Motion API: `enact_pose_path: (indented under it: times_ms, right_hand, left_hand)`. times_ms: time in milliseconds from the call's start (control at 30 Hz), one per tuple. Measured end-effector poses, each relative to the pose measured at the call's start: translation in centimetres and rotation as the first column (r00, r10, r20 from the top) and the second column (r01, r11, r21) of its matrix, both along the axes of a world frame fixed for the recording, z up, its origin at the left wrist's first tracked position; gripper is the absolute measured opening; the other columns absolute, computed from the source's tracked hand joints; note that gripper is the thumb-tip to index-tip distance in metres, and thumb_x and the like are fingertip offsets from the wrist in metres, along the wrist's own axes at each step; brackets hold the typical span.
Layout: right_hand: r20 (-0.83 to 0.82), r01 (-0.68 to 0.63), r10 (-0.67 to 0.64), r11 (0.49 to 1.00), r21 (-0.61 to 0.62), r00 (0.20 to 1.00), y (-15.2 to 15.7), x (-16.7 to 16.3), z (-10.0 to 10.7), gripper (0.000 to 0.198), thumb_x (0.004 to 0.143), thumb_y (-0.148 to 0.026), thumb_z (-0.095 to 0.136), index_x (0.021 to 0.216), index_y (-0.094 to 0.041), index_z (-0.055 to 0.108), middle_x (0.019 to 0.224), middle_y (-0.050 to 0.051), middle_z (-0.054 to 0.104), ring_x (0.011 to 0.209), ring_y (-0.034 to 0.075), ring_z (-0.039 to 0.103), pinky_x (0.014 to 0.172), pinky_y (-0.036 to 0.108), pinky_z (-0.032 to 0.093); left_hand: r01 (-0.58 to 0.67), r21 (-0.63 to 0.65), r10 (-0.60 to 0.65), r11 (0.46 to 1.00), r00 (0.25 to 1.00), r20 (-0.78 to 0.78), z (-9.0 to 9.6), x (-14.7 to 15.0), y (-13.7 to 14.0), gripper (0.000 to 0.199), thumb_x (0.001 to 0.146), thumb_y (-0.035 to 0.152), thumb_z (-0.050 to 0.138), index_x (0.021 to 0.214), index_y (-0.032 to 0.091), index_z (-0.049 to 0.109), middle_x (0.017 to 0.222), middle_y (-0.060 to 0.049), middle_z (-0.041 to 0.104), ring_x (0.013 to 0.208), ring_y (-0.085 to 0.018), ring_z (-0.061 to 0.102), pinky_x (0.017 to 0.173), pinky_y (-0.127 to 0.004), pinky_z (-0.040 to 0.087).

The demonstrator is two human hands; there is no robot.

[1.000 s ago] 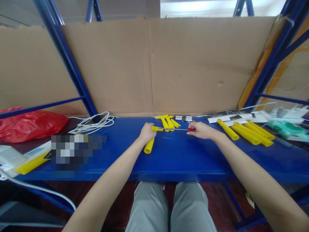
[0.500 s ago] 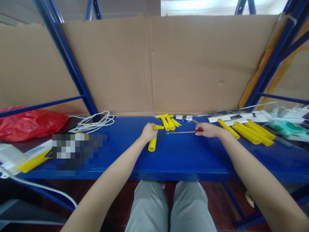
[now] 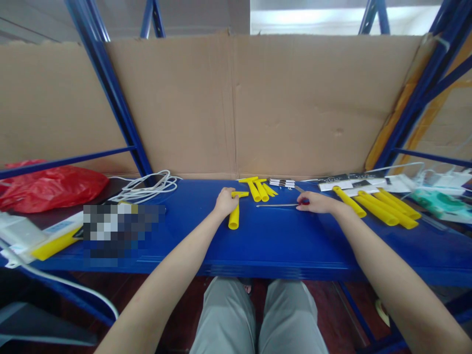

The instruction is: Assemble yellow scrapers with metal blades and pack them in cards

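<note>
My left hand (image 3: 224, 202) is closed around the head of a yellow T-shaped plastic handle (image 3: 233, 219); its hollow round end points toward me. My right hand (image 3: 312, 202) has its fingers on the red grip of a screwdriver (image 3: 276, 205). The long metal shank lies level, low over the blue table, with its tip pointing left toward the yellow pieces. Just behind the two hands are more yellow T-shaped handles (image 3: 253, 190) and some small yellow pieces (image 3: 272, 191). Fingers hide most of the screwdriver's grip.
Long yellow tubes (image 3: 379, 209) and printed packets (image 3: 350, 182) lie at the right of the blue table (image 3: 273, 246). A small white stack (image 3: 282, 182) sits at the back. Coiled white cable (image 3: 155, 187) and a red bag (image 3: 51, 186) are leftward. Cardboard (image 3: 295, 108) stands behind.
My right hand and the screwdriver are slightly lower, and the shank sits closer to the tabletop. My left hand keeps hold of the yellow T-shaped handle. The camera view has shifted a little.
</note>
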State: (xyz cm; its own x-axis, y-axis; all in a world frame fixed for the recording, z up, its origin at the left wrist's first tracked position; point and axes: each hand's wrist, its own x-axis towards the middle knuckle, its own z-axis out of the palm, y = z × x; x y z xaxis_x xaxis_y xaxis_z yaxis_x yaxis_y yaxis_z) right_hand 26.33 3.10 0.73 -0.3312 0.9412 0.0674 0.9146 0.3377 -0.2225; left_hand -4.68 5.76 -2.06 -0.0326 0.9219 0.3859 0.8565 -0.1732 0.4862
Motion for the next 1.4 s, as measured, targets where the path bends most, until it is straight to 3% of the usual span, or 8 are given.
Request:
enact_pose_path:
  times_ms: [167, 300, 433, 533, 667, 767, 1033, 1400]
  right_hand:
    - [0.005, -0.007, 0.008, 1.000, -0.013, 1.000, 0.1, -0.3, 0.0, 0.032, 0.082, -0.039, 0.054, 0.100, -0.016, 0.066, 0.108, 0.011, 0.067, 0.097, 0.026, 0.063, 0.085, 0.034, 0.049]
    - [0.005, 0.012, -0.012, 1.000, 0.007, 1.000, 1.0, -0.8, 0.6, 0.035, 0.086, -0.042, 0.048, 0.101, -0.015, 0.065, 0.102, 0.012, 0.069, 0.091, 0.024, 0.065, 0.081, 0.031, 0.049]
    - [0.197, 0.150, -0.165, 0.985, 0.087, 0.966, 3.4, -1.6, 1.5, 0.031, 0.086, -0.037, 0.049, 0.098, -0.014, 0.067, 0.101, 0.015, 0.069, 0.095, 0.026, 0.064, 0.080, 0.033, 0.048]
    - [0.265, 0.302, -0.328, 0.944, 0.135, 0.907, 5.5, -2.2, 2.0, 0.036, 0.086, -0.039, 0.049, 0.102, -0.013, 0.067, 0.107, 0.019, 0.067, 0.103, 0.031, 0.062, 0.082, 0.039, 0.047]
    - [0.142, 0.510, -0.526, 0.850, 0.134, 0.839, 7.9, -2.7, 2.1, 0.051, 0.085, -0.048, 0.048, 0.112, -0.008, 0.064, 0.110, 0.025, 0.064, 0.108, 0.033, 0.060, 0.084, 0.041, 0.047]
    - [0.068, 0.588, -0.594, 0.804, 0.093, 0.802, 9.3, -2.9, 1.6, 0.055, 0.082, -0.051, 0.052, 0.115, -0.009, 0.063, 0.113, 0.025, 0.063, 0.110, 0.034, 0.059, 0.086, 0.042, 0.047]
    - [0.033, 0.611, -0.612, 0.791, 0.028, 0.790, 11.4, -3.6, 0.3, 0.064, 0.078, -0.060, 0.053, 0.118, -0.010, 0.062, 0.119, 0.024, 0.060, 0.116, 0.035, 0.054, 0.094, 0.049, 0.042]
    - [-0.110, 0.687, -0.679, 0.723, 0.073, 0.726, 10.8, -4.2, 0.7, 0.053, 0.081, -0.047, 0.054, 0.117, -0.009, 0.061, 0.118, 0.024, 0.061, 0.113, 0.033, 0.057, 0.091, 0.043, 0.045]
  left_hand:
    - [0.026, 0.044, -0.027, 0.999, 1.000, 0.000, 0.4, 0.2, -0.5, 0.032, 0.081, 0.016, 0.054, 0.111, 0.009, 0.064, 0.115, -0.012, 0.063, 0.108, -0.020, 0.060, 0.097, -0.027, 0.043]
    - [0.084, 0.130, -0.083, 0.988, 0.997, -0.010, 0.4, 0.7, -0.9, 0.032, 0.080, 0.015, 0.055, 0.110, 0.009, 0.064, 0.114, -0.012, 0.063, 0.108, -0.021, 0.059, 0.098, -0.027, 0.043]
    - [0.112, 0.167, -0.107, 0.980, 0.994, -0.037, 0.4, 1.0, -1.2, 0.031, 0.077, 0.013, 0.056, 0.107, 0.012, 0.065, 0.110, -0.011, 0.064, 0.108, -0.022, 0.059, 0.099, -0.031, 0.043]
    - [0.125, 0.167, -0.121, 0.978, 0.992, -0.035, 0.5, 1.0, -1.5, 0.032, 0.077, 0.012, 0.057, 0.108, 0.009, 0.065, 0.110, -0.012, 0.064, 0.109, -0.022, 0.059, 0.099, -0.031, 0.043]
    - [0.128, 0.174, -0.126, 0.976, 0.992, -0.022, 0.8, 1.0, -1.7, 0.033, 0.076, 0.012, 0.057, 0.108, 0.008, 0.065, 0.111, -0.013, 0.064, 0.109, -0.022, 0.058, 0.099, -0.031, 0.044]
    - [0.144, 0.197, -0.143, 0.970, 0.990, -0.017, 0.7, 1.1, -1.7, 0.032, 0.075, 0.011, 0.058, 0.106, 0.009, 0.065, 0.108, -0.013, 0.064, 0.107, -0.023, 0.059, 0.098, -0.033, 0.044]
    - [0.198, 0.279, -0.207, 0.940, 0.978, 0.003, 0.5, 1.3, -1.9, 0.030, 0.074, 0.011, 0.059, 0.102, 0.013, 0.066, 0.107, -0.010, 0.064, 0.105, -0.022, 0.060, 0.098, -0.035, 0.045]
    - [0.183, 0.265, -0.192, 0.947, 0.981, 0.009, 0.8, 1.3, -1.9, 0.029, 0.074, 0.011, 0.058, 0.102, 0.013, 0.065, 0.106, -0.010, 0.064, 0.105, -0.021, 0.060, 0.098, -0.034, 0.045]
